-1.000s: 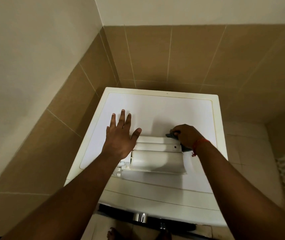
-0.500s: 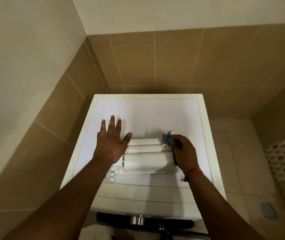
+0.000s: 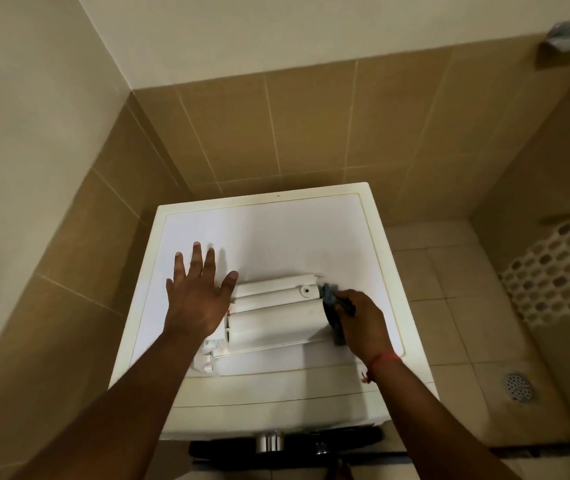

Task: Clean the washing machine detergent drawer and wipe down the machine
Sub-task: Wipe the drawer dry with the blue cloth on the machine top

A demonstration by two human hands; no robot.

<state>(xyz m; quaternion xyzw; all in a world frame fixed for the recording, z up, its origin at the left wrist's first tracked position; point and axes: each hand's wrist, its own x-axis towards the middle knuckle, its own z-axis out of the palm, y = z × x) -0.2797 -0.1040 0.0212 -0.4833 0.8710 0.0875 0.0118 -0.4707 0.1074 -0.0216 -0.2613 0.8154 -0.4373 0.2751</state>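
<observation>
1. The white washing machine [image 3: 276,237] stands in a corner of tan-tiled walls, seen from above; its flat top carries everything in play.
2. The detergent drawer [image 3: 273,317], white plastic, lies out of the machine on the top panel, nearer the front edge than the back, its long side running roughly left to right and tilted slightly up toward the right.
3. The left hand [image 3: 196,299] lies flat with fingers spread on the machine top, toward the left edge; its thumb reaches to the drawer's left end and its palm covers that end's near corner.
4. The right hand [image 3: 363,323] curls around a grey-blue cloth [image 3: 332,299] and holds it against the drawer's right end. Part of the cloth bunches above the knuckles; another part hangs below the fingers along the drawer's end.
5. A red thread bracelet [image 3: 380,360] circles the right wrist.
6. At the machine's front edge, below the top panel, a dark door rim and a chrome piece [image 3: 269,441] show.
7. On the floor to the right sit a round metal drain [image 3: 519,386] and, further back, a patterned mat with rounded cells [image 3: 560,271].
8. A metal fitting [image 3: 564,38] juts from the wall at upper right.
</observation>
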